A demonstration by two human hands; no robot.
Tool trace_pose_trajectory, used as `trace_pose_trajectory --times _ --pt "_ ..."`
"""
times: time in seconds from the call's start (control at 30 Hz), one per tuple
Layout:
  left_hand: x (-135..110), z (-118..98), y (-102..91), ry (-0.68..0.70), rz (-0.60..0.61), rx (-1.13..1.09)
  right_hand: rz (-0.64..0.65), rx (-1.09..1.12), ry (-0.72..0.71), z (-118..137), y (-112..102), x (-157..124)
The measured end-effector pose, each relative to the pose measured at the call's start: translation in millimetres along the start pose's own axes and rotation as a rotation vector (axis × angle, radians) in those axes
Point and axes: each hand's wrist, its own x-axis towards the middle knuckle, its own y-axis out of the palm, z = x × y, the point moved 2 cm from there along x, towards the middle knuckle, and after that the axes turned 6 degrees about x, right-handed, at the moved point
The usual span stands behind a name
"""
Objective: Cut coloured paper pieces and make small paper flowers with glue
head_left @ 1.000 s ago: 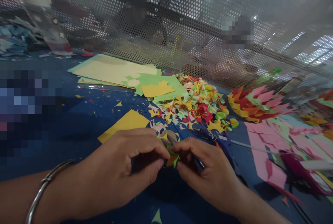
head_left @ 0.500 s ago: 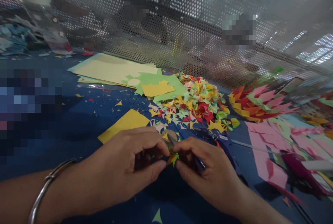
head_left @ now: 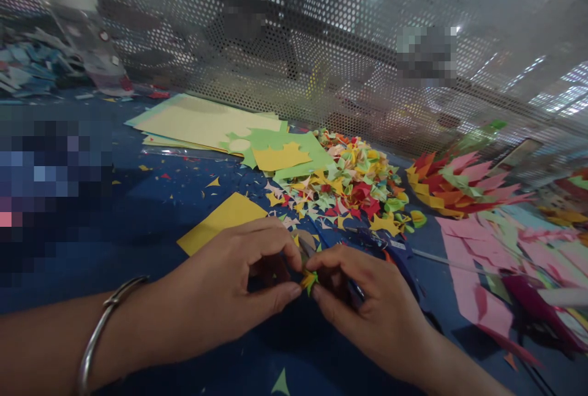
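Observation:
My left hand point(head_left: 239, 279) has thumb and forefinger pinched at the left side of a small yellow-and-green paper flower point(head_left: 309, 281). From the other side, my right hand point(head_left: 367, 292) grips the same flower between thumb and fingertips. A dark pointed tip shows just behind the fingers; what it belongs to is hidden. Right behind my right hand lies a dark blue glue gun point(head_left: 383, 241), with a clear glue stick point(head_left: 436, 255) out of its back. A yellow paper sheet point(head_left: 220, 222) lies beyond my left hand.
A heap of cut paper stars point(head_left: 362, 181) lies ahead, beside stacked pale sheets point(head_left: 202, 117). To the right are a layered paper flower point(head_left: 459, 187), pink paper strips point(head_left: 463, 249) and a maroon tool point(head_left: 544, 310). A perforated metal screen point(head_left: 294, 46) stands behind; a plastic bottle point(head_left: 94, 53) is far left.
My left hand has shifted slightly right, its fingertips closer to my right hand. The small flower has turned a little between the fingers. The whole view has moved slightly.

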Motion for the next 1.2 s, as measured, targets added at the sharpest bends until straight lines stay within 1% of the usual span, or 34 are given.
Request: trace_pose_trajectory --times 0.23,0.4,0.63,0.9,1.07,1.2 --pt "2.4 -2.7 -0.9 0.024 -0.03 0.041 0.003 0.002 -0.002 1.2 -0.1 -1.4" --pt "1.2 -2.4 -1.5 0.073 -0.046 0.067 0.002 -0.002 -0.008 1.3 0.2 -0.6" --pt "2.1 -2.0 -2.2 0.105 -0.058 0.101 0.007 0.001 -0.005 1.1 0.6 0.6" --pt "3.6 -6.1 0.0 0.152 -0.129 0.103 0.016 0.003 0.009 1.9 1.0 -0.3" --pt "3.0 -6.2 2.8 0.226 -0.206 0.117 -0.019 -0.009 0.01 2.2 1.3 1.8" --pt "4.1 -7.2 4.4 0.292 -0.24 0.156 -0.06 -0.019 0.018 1.3 2.1 1.5"
